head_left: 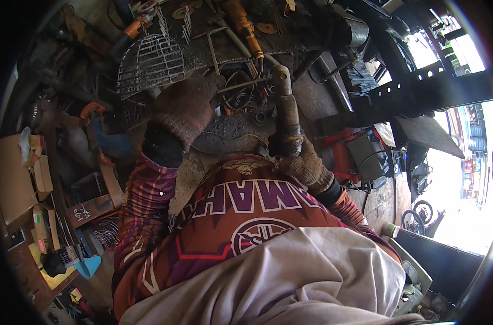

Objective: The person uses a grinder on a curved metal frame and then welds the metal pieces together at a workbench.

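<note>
My left hand (189,105), in a dark, dirty knit glove, is closed around one end of a thin metal rod (245,84). The rod runs rightward, and its far end meets the head of a worn, tube-shaped metal part (287,111). That part stands nearly upright in this view, with a round hole through its top end and a thicker, greasy lower end. Wrapped round the lower end is my right hand (306,167), in a brown knit glove. Whether the rod's tip goes into the part or only touches it, I cannot tell.
Beyond my hands, a dark workbench bears a wire grille (151,65), an orange power tool (240,24) and a cutting disc (266,28). A red-and-grey machine (360,157) stands at right, below a perforated black beam (414,84). Cardboard boxes (18,179) sit at left.
</note>
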Demonstrator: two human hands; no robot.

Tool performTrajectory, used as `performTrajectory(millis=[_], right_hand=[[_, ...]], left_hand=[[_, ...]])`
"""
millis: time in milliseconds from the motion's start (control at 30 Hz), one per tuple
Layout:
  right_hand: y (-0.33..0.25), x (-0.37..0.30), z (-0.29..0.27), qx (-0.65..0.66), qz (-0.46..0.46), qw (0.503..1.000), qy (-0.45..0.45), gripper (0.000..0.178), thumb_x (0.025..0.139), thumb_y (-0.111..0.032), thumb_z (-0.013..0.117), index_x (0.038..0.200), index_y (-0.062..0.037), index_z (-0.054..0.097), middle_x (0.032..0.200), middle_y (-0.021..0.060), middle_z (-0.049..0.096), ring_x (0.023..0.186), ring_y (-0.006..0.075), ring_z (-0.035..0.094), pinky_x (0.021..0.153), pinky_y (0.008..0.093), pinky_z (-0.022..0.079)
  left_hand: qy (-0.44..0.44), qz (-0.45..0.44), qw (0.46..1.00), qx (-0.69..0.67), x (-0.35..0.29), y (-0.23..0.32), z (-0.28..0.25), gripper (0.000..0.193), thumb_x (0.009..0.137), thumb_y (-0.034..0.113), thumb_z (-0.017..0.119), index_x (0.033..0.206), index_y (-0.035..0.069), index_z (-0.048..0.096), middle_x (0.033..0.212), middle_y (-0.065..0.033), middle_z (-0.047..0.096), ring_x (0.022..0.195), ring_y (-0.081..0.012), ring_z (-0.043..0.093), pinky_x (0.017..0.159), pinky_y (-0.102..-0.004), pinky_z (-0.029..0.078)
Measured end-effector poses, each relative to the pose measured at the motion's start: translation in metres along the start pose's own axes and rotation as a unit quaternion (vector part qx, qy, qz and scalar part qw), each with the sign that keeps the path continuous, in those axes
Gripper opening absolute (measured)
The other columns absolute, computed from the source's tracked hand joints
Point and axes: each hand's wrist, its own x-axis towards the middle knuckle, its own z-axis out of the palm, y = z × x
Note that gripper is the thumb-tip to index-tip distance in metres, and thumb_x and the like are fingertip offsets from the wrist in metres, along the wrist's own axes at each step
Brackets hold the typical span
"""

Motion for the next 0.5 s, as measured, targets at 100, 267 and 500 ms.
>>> performTrajectory(millis=[100,267,500], right_hand=[[0.003,-0.003,0.008,0.07,0.016,0.997,0.008,0.117,0.067,-0.039,0.094,0.157,-0.0058,0.026,0.128,0.0069,0.055,0.116,0.0164,0.052,0.102,0.035,0.045],[0.012,-0.001,0.011,0.075,-0.009,0.996,0.04,0.077,0.073,-0.02,0.089,0.137,-0.0061,0.05,0.114,0.006,0.065,0.103,0.0173,0.063,0.091,0.0343,0.053],[0.0,0.002,0.012,0.025,0.035,0.998,0.035,0.089,0.072,-0.02,0.087,0.146,-0.0025,0.04,0.112,0.0051,0.063,0.1,0.0142,0.062,0.09,0.0325,0.053]], left_hand=[[0.021,0.021,1.0,-0.008,-0.003,-0.01,0.011,0.032,0.094,0.028,0.064,0.123,0.013,0.067,0.104,-0.0146,0.07,0.095,-0.0332,0.069,0.079,-0.0433,0.056],[-0.005,0.015,1.0,-0.005,-0.001,-0.006,0.012,0.034,0.094,0.027,0.065,0.125,0.013,0.065,0.103,-0.0146,0.07,0.094,-0.0335,0.069,0.078,-0.0424,0.056],[0.02,0.023,0.999,0.008,0.003,-0.017,0.023,0.033,0.089,0.01,0.062,0.121,0.018,0.065,0.101,-0.0118,0.07,0.092,-0.0326,0.07,0.077,-0.044,0.058]])
